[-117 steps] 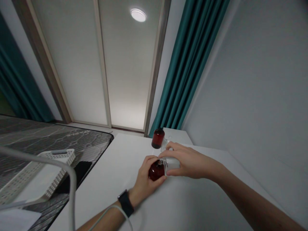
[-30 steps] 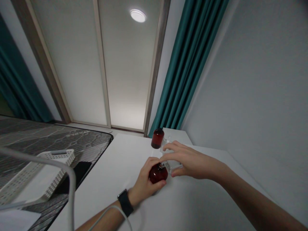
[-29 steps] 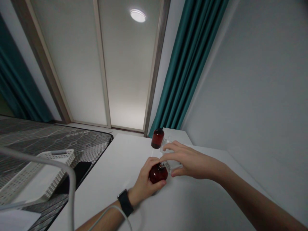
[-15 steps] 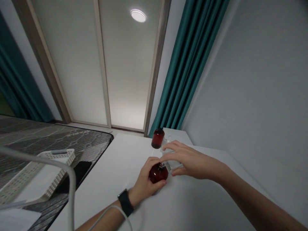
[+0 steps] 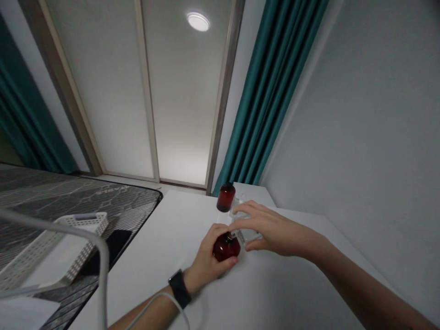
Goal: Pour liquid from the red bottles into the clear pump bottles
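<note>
My left hand (image 5: 208, 256) wraps round a dark red, round glass bottle (image 5: 227, 249) on the white table. A black watch (image 5: 179, 288) is on that wrist. My right hand (image 5: 264, 229) is curved round a clear glass bottle (image 5: 249, 235), its thumb and index finger on either side of the glass. The clear bottle is tilted, its narrow end close against the red bottle's mouth; whether they touch, I cannot tell. Fingers hide much of it. Just behind stands a dark red jar with a black top (image 5: 226, 198). Beside it, partly hidden, is more clear glass (image 5: 240, 200).
The white table (image 5: 165, 238) meets a grey wall (image 5: 371, 137) on the right. To the left lie a white perforated basket (image 5: 34, 256) and a black flat thing (image 5: 115, 240). A pale bent tube (image 5: 101, 270) crosses the lower left. Teal curtains (image 5: 268, 91) hang behind.
Both hands stay almost where they were, at the red bottle and the clear glass. The view has shifted only very slightly.
</note>
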`<state>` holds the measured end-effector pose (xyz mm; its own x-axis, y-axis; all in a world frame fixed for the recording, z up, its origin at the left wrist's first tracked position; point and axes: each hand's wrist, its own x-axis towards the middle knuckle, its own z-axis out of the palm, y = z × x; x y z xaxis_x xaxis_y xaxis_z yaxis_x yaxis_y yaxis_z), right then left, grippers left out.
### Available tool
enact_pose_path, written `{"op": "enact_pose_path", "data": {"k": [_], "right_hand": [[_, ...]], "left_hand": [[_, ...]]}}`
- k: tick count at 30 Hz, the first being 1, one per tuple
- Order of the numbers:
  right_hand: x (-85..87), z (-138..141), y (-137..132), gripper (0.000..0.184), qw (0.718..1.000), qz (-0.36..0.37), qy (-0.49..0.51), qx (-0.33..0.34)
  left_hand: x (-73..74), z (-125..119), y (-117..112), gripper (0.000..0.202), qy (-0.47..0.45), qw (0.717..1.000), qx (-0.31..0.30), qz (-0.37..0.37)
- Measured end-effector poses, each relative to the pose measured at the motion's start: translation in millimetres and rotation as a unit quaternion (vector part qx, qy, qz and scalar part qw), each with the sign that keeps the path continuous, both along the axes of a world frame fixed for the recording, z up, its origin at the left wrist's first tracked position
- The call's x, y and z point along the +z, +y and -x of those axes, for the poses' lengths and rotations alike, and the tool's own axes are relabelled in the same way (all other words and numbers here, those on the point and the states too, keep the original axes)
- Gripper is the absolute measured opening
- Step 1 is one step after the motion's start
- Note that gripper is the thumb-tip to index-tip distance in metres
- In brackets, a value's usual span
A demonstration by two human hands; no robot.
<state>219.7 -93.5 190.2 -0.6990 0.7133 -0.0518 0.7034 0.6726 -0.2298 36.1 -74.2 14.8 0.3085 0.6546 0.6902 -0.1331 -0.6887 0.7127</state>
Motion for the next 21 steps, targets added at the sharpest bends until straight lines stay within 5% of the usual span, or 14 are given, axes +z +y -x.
{"op": "enact_pose_path", "data": {"k": [13,18,21], "right_hand": [[-15.1,-14,2,0.05,0.991,0.077,0.096,-0.06],[-53.4,-24,3,0.06,0.96,0.085,0.244,-0.11],[-89.1,-26,4,0.071,0.908,0.099,0.36,-0.187]], "left_hand": [[-3.9,1,3,0.05,0.003,1.0,0.01,-0.008],[-3.2,4,7,0.046,0.016,0.999,0.023,0.015],[-6.2,6,10,0.049,0.026,0.999,0.029,0.037]]}}
